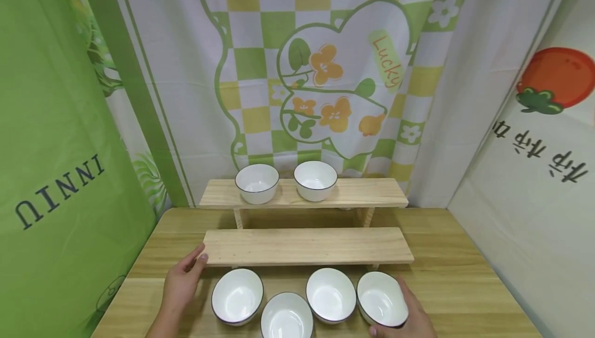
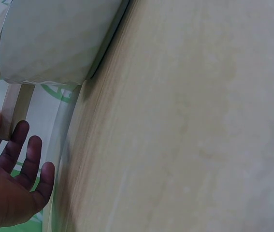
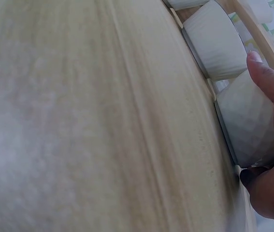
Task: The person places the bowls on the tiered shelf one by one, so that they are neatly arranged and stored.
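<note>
My left hand (image 1: 180,282) holds the left end of the low wooden shelf (image 1: 307,246), thumb and forefinger at its corner. In the left wrist view the other fingers (image 2: 33,157) are spread beside the board's end. At the lower right, my right hand (image 1: 413,318) grips the rightmost white bowl (image 1: 382,296) by its outer side. This bowl has a dark rim and a faceted outer wall (image 3: 248,121). Close to its left stand a second white bowl (image 1: 331,295), a third bowl (image 1: 286,320) nearer the front and another bowl (image 1: 237,295) farther left.
Behind the low shelf stands a higher wooden shelf (image 1: 367,192) bearing two more white bowls, a left one (image 1: 257,183) and a right one (image 1: 315,180). All rests on a wood-grain table (image 1: 460,276). Patterned curtains (image 1: 325,69) hang behind and at both sides.
</note>
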Demonstrator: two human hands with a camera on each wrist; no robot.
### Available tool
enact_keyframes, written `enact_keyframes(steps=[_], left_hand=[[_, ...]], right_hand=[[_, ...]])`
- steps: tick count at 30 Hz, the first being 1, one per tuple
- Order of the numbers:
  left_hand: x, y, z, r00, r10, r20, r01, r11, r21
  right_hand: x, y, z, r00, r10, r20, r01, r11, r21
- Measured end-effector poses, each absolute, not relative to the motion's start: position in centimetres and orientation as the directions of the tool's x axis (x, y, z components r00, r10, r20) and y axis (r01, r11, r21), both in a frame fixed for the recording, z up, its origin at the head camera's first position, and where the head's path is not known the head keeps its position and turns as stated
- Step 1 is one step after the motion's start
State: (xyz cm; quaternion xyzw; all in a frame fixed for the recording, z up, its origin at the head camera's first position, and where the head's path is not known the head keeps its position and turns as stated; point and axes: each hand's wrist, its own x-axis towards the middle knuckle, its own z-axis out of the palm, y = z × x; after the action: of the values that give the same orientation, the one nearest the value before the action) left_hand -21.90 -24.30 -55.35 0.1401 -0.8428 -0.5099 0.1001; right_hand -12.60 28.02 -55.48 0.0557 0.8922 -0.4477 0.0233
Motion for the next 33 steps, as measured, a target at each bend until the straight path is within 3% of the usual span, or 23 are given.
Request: enact_keyframes(steps=[17, 33], left_hand=[[-21.9, -24.3, -55.3, -0.943, -0.333, 0.017, -0.132, 0.420, 0.898], [-21.9, -24.3, -55.4, -0.941, -0.338, 0.013, -0.142, 0.429, 0.892]], right_hand=[[-12.0, 28.1, -55.4, -0.982, 0.176, -0.065, 0.160, 0.598, -0.785], [-12.1, 28.7, -52.0, -0.977, 0.205, -0.059, 0.168, 0.568, -0.806]])
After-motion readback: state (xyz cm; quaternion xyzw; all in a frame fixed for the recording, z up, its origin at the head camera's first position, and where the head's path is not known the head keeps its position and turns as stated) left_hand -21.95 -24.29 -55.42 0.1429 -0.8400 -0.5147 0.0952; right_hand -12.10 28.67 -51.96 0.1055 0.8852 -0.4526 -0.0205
